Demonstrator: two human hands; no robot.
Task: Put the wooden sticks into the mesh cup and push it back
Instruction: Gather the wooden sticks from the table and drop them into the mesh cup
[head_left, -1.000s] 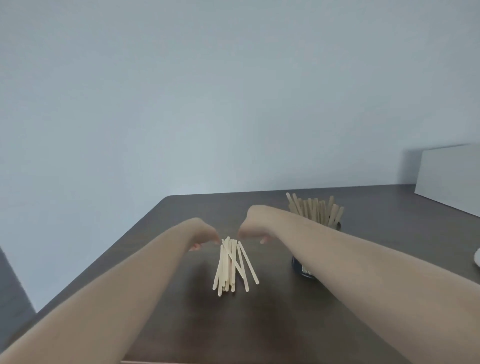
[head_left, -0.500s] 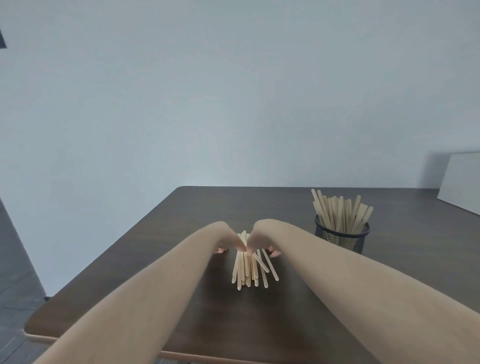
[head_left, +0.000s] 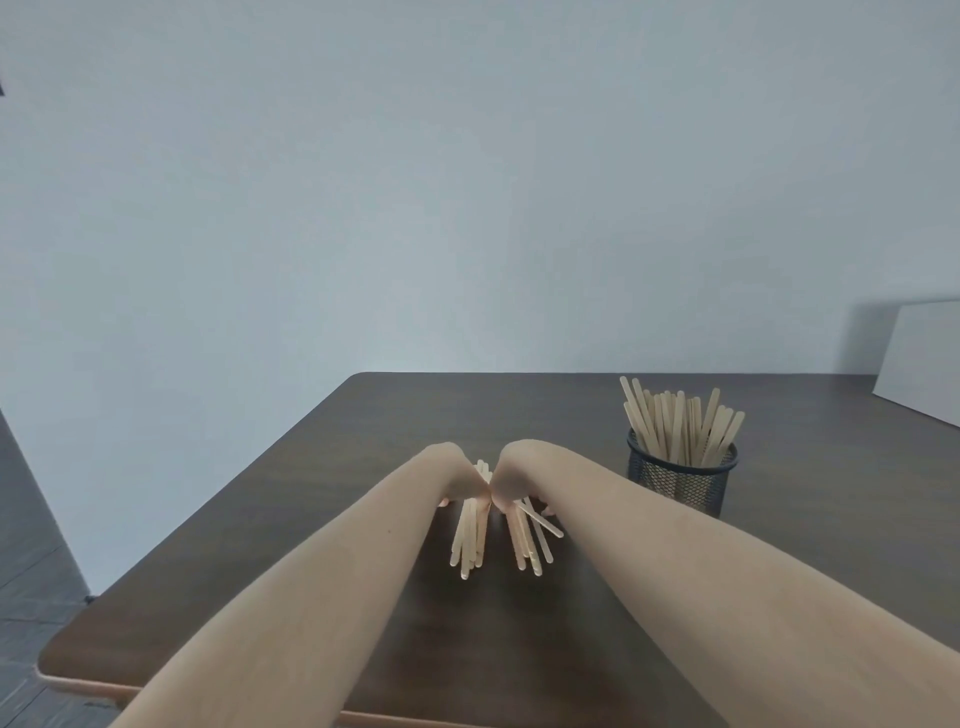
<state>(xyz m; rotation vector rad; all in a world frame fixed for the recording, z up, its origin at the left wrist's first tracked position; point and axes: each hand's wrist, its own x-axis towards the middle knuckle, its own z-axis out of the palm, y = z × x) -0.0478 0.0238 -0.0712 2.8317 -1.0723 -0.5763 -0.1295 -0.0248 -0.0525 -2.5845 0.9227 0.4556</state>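
Observation:
A loose bundle of pale wooden sticks lies on the dark table, pointing toward me. My left hand and my right hand press together over the far ends of the sticks, fingers curled down around them. The bundle splits into two clumps below the hands, one under each. The fingers themselves are mostly hidden behind the wrists. A black mesh cup stands upright to the right, about a hand's width from my right hand, holding several sticks that fan out above its rim.
A white board leans at the table's far right. The table's rounded front-left corner is near me, with grey floor beyond it. A pale wall stands behind the table.
My two hands came together from apart and closed over the sticks' far ends. The sticks have gathered and now part into two clumps. The view shifted, bringing the cup fully into sight.

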